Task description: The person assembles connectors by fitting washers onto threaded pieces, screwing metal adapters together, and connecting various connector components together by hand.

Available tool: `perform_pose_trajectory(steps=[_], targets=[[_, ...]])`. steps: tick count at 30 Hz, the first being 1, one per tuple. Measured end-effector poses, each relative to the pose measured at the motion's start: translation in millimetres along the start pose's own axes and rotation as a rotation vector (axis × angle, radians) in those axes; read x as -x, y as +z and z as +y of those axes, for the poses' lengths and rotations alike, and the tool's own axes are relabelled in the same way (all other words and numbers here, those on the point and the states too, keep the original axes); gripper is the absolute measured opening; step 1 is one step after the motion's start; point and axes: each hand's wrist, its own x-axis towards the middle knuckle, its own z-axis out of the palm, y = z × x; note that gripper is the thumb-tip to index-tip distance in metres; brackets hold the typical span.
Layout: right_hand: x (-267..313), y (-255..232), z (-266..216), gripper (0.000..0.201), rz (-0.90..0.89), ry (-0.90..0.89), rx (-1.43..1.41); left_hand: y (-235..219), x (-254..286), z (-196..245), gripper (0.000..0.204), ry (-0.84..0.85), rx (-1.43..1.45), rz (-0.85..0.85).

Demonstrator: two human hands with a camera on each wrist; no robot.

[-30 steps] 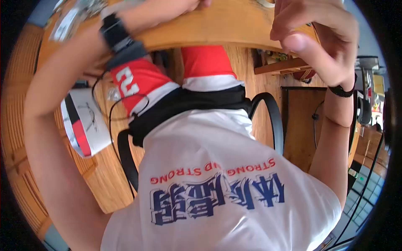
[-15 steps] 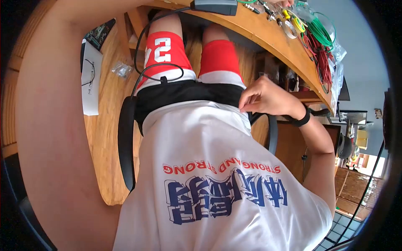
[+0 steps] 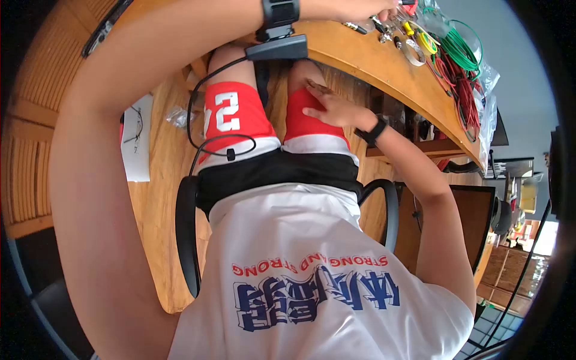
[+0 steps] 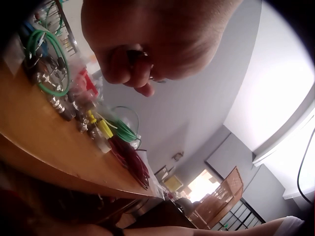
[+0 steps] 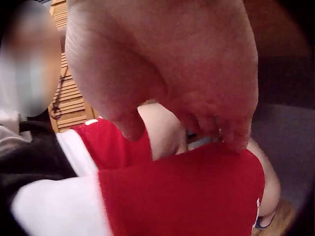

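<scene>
In the head view, the left hand (image 3: pixel 373 8) is over the far side of the tabletop (image 3: pixel 342 43), partly cut off by the upper edge, with its fingers bent. Metal connectors (image 3: pixel 384 37) lie just to the near side of its grip. To the right of that grip, farther along the tabletop, are a coil of green cable (image 3: pixel 463 55), a bundle of red wires (image 3: pixel 465 103) and some clear plastic bags (image 3: pixel 489 79). The right hand (image 3: pixel 343 113) rests on the right leg of the red shorts (image 3: pixel 297 114) — its grip is released, fingers stretched forward, with a black wristband (image 3: pixel 373 129) just behind it.

In the left wrist view, the left grip is clenched in the air above the tabletop, curled around a small dark item (image 4: pixel 132 55) — mostly hidden by the fingers, too little of it showing to say what it is. A loop of green wire is to the left of the grip, and a yellow piece (image 4: pixel 105 129) lies below it.

In the right wrist view, the right grip is slack, fingertips down at the red cloth, with the other bare knee beyond it.
</scene>
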Motion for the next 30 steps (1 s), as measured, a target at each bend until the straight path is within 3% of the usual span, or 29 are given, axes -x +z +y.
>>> perform_pose_trajectory(steps=[3,4,5,7,8,9,11,14,17,19,21,23,24,26,28,30], targets=[[-44.1,-6.1,26.5,0.075,-0.052,0.120,-0.007,-1.8,-0.6,-11.2,0.028,0.010,0.158,0.009],[-57.4,-12.3,29.0,0.071,-0.158,0.337,-0.073,-3.6,1.7,-10.1,0.027,-0.021,0.106,-0.009],[-60.1,5.4,52.6,0.058,0.203,0.065,-0.096,-9.6,0.2,-7.5,0.026,-0.044,0.051,-0.028],[-63.0,10.2,84.1,0.051,0.514,-0.254,0.106,-29.0,-3.4,-16.1,0.024,0.001,0.002,-0.165],[-53.6,3.7,75.0,0.043,0.618,-0.246,0.134,-30.7,-2.3,-17.5,0.024,0.006,0.014,-0.186],[-41.1,11.0,75.3,0.043,0.614,-0.221,0.127,-29.5,4.6,-18.1,0.028,-0.088,0.063,-0.120],[-24.0,20.7,74.1,0.036,0.529,-0.133,-0.141,-30.1,12.1,-23.1,0.033,-0.182,0.115,-0.069],[18.7,-20.4,20.6,0.035,0.426,0.004,0.054,-27.0,22.6,-27.0,0.035,-0.242,0.141,-0.111],[50.7,-35.1,-13.4,0.029,0.391,0.047,-0.032,-22.9,29.2,-24.7,0.034,-0.344,0.140,-0.167],[65.5,-57.8,-35.6,0.037,-0.049,0.119,-0.185,-24.4,25.3,-24.9,0.032,-0.343,0.130,-0.211],[73.6,-82.6,-53.5,0.046,0.175,-0.365,-0.353,-22.0,26.4,-20.4,0.028,-0.467,0.214,-0.262],[80.8,-114.9,-64.4,0.046,0.033,-0.411,-0.549,-18.0,29.1,-19.2,0.025,-0.540,0.229,-0.278],[79.2,-122.3,-66.0,0.046,0.036,-0.400,-0.558,-17.1,30.0,-19.3,0.022,-0.604,0.239,-0.281],[74.3,-136.4,-66.4,0.041,-0.027,-0.424,-0.849,-17.6,33.0,-20.5,0.018,-0.632,0.231,-0.311],[74.5,-179.5,-60.2,0.036,-0.129,-0.442,-0.866,-17.8,38.7,-23.1,0.015,-0.678,0.238,-0.334],[72.9,-213.7,-48.4,0.031,-0.222,-0.470,-0.876,-20.6,41.4,-25.3,0.011,-0.584,0.174,-0.352]])
